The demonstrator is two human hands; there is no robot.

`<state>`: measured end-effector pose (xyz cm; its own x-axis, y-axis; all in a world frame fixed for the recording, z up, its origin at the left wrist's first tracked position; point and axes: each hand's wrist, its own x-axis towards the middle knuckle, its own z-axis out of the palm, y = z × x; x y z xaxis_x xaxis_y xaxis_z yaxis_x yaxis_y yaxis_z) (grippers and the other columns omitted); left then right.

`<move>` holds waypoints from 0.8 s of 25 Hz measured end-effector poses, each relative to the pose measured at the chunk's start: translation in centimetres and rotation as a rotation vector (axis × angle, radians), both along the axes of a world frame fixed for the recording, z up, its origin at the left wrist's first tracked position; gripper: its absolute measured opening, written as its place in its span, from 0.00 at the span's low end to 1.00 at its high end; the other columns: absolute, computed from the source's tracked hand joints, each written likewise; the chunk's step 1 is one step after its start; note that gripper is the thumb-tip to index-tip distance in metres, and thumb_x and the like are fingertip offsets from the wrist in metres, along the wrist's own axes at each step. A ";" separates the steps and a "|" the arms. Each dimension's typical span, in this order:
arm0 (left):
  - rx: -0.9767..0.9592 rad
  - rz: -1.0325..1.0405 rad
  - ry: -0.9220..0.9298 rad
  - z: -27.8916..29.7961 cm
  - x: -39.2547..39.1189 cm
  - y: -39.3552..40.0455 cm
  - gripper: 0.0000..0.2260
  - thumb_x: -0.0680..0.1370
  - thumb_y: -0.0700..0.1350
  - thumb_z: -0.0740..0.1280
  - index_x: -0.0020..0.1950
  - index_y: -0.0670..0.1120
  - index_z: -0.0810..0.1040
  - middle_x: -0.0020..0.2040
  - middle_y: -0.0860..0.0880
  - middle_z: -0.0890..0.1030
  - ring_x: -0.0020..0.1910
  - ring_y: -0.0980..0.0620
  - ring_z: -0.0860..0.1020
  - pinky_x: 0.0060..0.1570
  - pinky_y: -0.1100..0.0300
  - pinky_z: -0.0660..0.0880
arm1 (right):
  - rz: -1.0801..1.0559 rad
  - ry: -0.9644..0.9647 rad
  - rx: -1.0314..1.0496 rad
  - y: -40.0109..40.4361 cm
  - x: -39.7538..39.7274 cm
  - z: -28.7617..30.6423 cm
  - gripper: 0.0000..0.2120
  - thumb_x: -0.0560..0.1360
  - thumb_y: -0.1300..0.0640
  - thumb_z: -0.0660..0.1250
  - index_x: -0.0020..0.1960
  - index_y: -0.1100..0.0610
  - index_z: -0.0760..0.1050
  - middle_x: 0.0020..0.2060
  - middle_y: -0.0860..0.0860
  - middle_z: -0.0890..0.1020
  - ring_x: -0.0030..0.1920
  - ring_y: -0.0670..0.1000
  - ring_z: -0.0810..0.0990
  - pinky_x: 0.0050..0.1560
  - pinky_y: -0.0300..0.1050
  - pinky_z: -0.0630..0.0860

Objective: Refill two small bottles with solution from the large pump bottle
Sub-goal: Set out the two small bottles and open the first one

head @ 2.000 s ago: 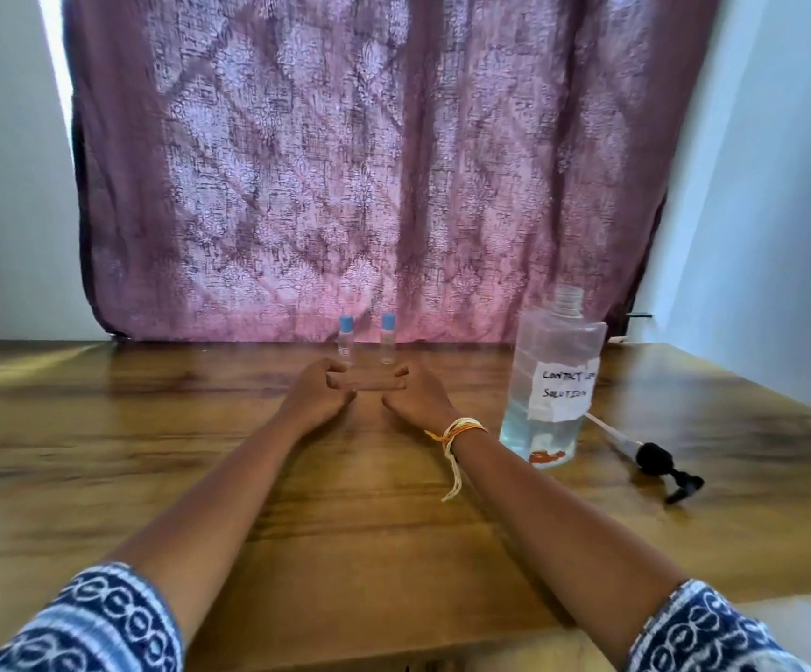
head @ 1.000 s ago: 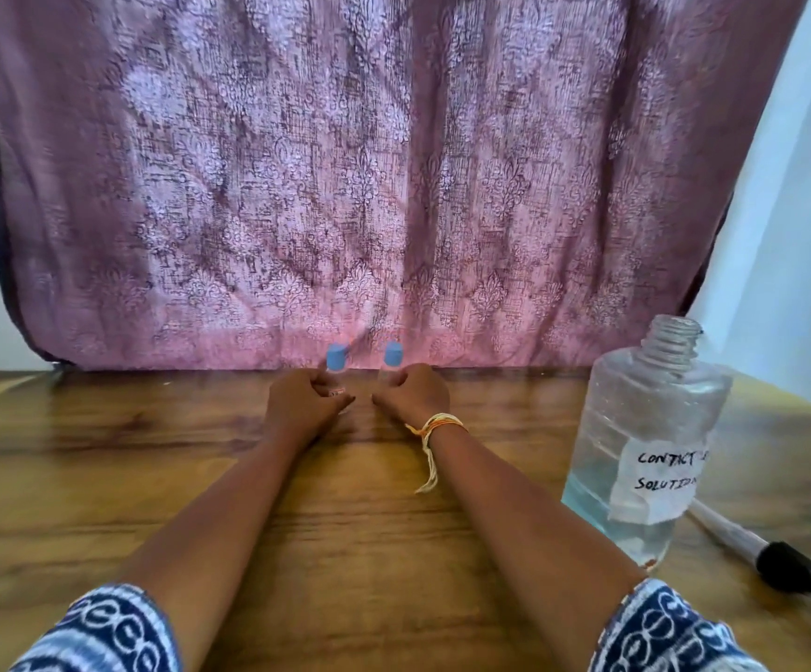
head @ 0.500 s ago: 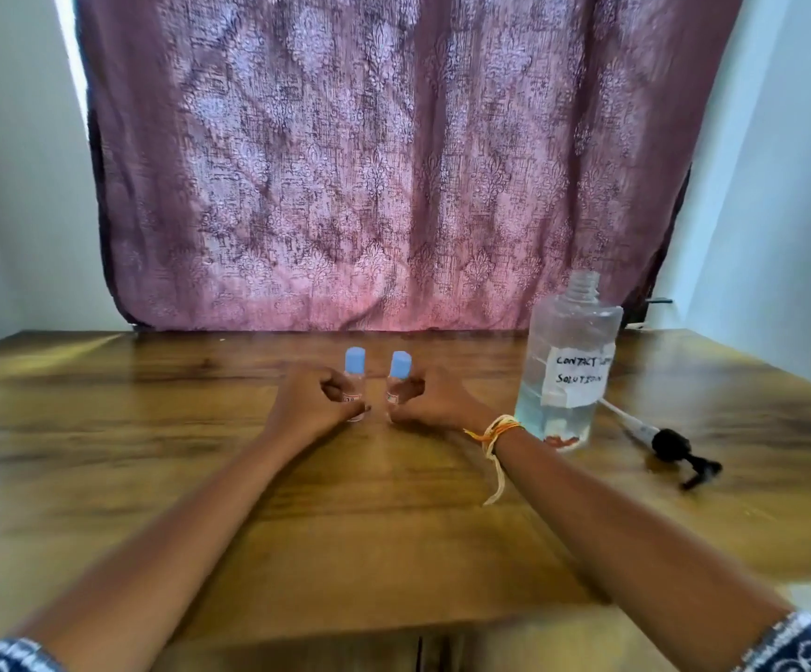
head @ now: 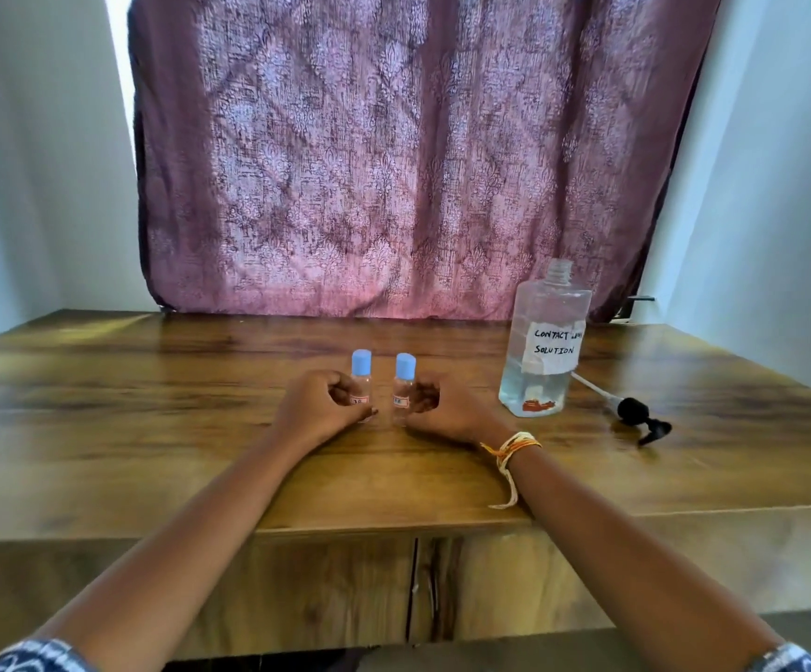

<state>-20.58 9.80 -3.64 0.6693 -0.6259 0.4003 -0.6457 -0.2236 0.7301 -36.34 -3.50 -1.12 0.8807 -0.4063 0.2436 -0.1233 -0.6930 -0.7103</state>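
Small bottles (head: pixel 383 383) nearer than before

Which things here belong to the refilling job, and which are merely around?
Job: two small clear bottles with blue caps, left and right; large clear labelled bottle; black pump head with tube.

Around: purple patterned curtain; wooden table; thread wristband.

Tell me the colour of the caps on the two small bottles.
Light blue, on both small bottles: left cap, right cap. The head view shows them clearly.
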 end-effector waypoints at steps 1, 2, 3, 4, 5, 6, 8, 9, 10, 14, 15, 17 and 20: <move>0.006 -0.003 -0.008 0.0 -0.1 0.0 0.15 0.62 0.49 0.81 0.44 0.47 0.84 0.39 0.49 0.85 0.40 0.53 0.82 0.43 0.58 0.78 | -0.004 -0.019 -0.001 0.2 -0.1 -0.1 0.19 0.71 0.65 0.73 0.61 0.62 0.76 0.42 0.48 0.78 0.40 0.42 0.76 0.40 0.25 0.73; 0.007 -0.009 -0.012 0.0 -0.1 0.1 0.16 0.62 0.49 0.81 0.45 0.47 0.84 0.40 0.49 0.85 0.40 0.53 0.82 0.44 0.57 0.79 | -0.003 -0.031 -0.003 0.3 -0.2 -0.2 0.19 0.71 0.67 0.72 0.62 0.63 0.76 0.44 0.50 0.79 0.41 0.44 0.76 0.41 0.25 0.73; 0.010 -0.019 -0.013 0.1 -0.2 0.2 0.17 0.62 0.49 0.81 0.47 0.47 0.83 0.41 0.48 0.85 0.39 0.53 0.81 0.45 0.57 0.79 | 0.000 -0.040 -0.003 0.3 -0.2 -0.3 0.20 0.71 0.68 0.71 0.62 0.64 0.75 0.46 0.52 0.79 0.42 0.45 0.77 0.43 0.26 0.74; 0.016 -0.033 -0.010 0.1 -0.2 0.3 0.19 0.61 0.48 0.81 0.48 0.47 0.83 0.41 0.48 0.85 0.39 0.54 0.81 0.45 0.57 0.79 | 0.003 -0.045 0.000 0.4 -0.3 -0.4 0.21 0.71 0.68 0.71 0.63 0.64 0.75 0.46 0.53 0.79 0.42 0.45 0.77 0.44 0.27 0.74; 0.025 -0.048 0.000 0.1 -0.2 0.4 0.21 0.61 0.48 0.82 0.51 0.47 0.82 0.42 0.48 0.84 0.39 0.54 0.80 0.45 0.58 0.79 | 0.007 -0.048 0.004 0.5 -0.3 -0.4 0.21 0.71 0.68 0.71 0.63 0.64 0.75 0.47 0.52 0.79 0.43 0.45 0.77 0.45 0.28 0.74; 0.036 -0.063 0.013 0.1 -0.2 0.5 0.23 0.60 0.47 0.82 0.53 0.47 0.81 0.43 0.49 0.84 0.40 0.55 0.81 0.45 0.60 0.79 | 0.011 -0.050 0.012 0.5 -0.3 -0.5 0.22 0.71 0.68 0.72 0.64 0.63 0.74 0.46 0.51 0.79 0.43 0.46 0.77 0.46 0.29 0.74; 0.048 -0.082 0.037 0.0 0.0 0.6 0.26 0.61 0.45 0.82 0.56 0.46 0.80 0.44 0.50 0.84 0.42 0.56 0.81 0.45 0.63 0.78 | 0.002 -0.050 0.029 0.5 -0.1 -0.8 0.24 0.70 0.66 0.74 0.64 0.61 0.74 0.43 0.48 0.79 0.42 0.44 0.76 0.44 0.27 0.74; 0.049 -0.085 0.045 -0.1 0.1 0.7 0.26 0.61 0.45 0.82 0.57 0.45 0.80 0.44 0.51 0.83 0.42 0.57 0.81 0.45 0.64 0.78 | -0.013 -0.050 0.034 0.5 0.0 -0.9 0.25 0.69 0.64 0.75 0.64 0.61 0.74 0.42 0.46 0.78 0.41 0.43 0.76 0.42 0.26 0.74; 0.048 -0.084 0.053 -0.1 0.1 0.8 0.27 0.61 0.45 0.82 0.58 0.45 0.79 0.44 0.51 0.83 0.42 0.57 0.81 0.45 0.64 0.78 | -0.031 -0.051 0.043 0.5 0.0 -0.9 0.25 0.68 0.63 0.77 0.63 0.61 0.74 0.42 0.46 0.78 0.40 0.42 0.76 0.41 0.26 0.74; 0.033 0.025 0.028 0.2 -0.4 1.2 0.31 0.57 0.50 0.83 0.54 0.47 0.73 0.45 0.51 0.79 0.41 0.55 0.77 0.43 0.57 0.78 | -0.082 -0.066 0.057 0.1 -0.1 -1.1 0.23 0.68 0.62 0.77 0.61 0.61 0.75 0.40 0.46 0.78 0.40 0.42 0.77 0.40 0.27 0.74; -0.002 0.079 -0.031 0.4 -0.8 1.3 0.31 0.56 0.52 0.83 0.52 0.47 0.71 0.44 0.51 0.76 0.40 0.54 0.75 0.39 0.58 0.74 | -0.093 -0.067 0.055 0.0 -0.2 -1.1 0.23 0.68 0.62 0.77 0.61 0.61 0.74 0.40 0.46 0.78 0.41 0.44 0.78 0.41 0.28 0.75; -0.168 0.114 -0.150 0.4 -2.0 1.6 0.29 0.57 0.52 0.82 0.47 0.48 0.69 0.40 0.50 0.73 0.38 0.53 0.71 0.36 0.62 0.69 | -0.114 -0.058 0.051 -0.3 -0.5 -1.1 0.24 0.68 0.62 0.77 0.62 0.60 0.74 0.42 0.48 0.79 0.43 0.46 0.80 0.45 0.32 0.77; -0.377 -0.020 -0.180 0.4 -5.0 1.8 0.20 0.62 0.49 0.81 0.44 0.47 0.73 0.38 0.50 0.76 0.34 0.54 0.73 0.34 0.66 0.72 | -0.147 -0.053 0.032 -0.8 -0.9 -1.0 0.26 0.68 0.61 0.76 0.63 0.60 0.73 0.48 0.54 0.83 0.48 0.52 0.83 0.55 0.44 0.80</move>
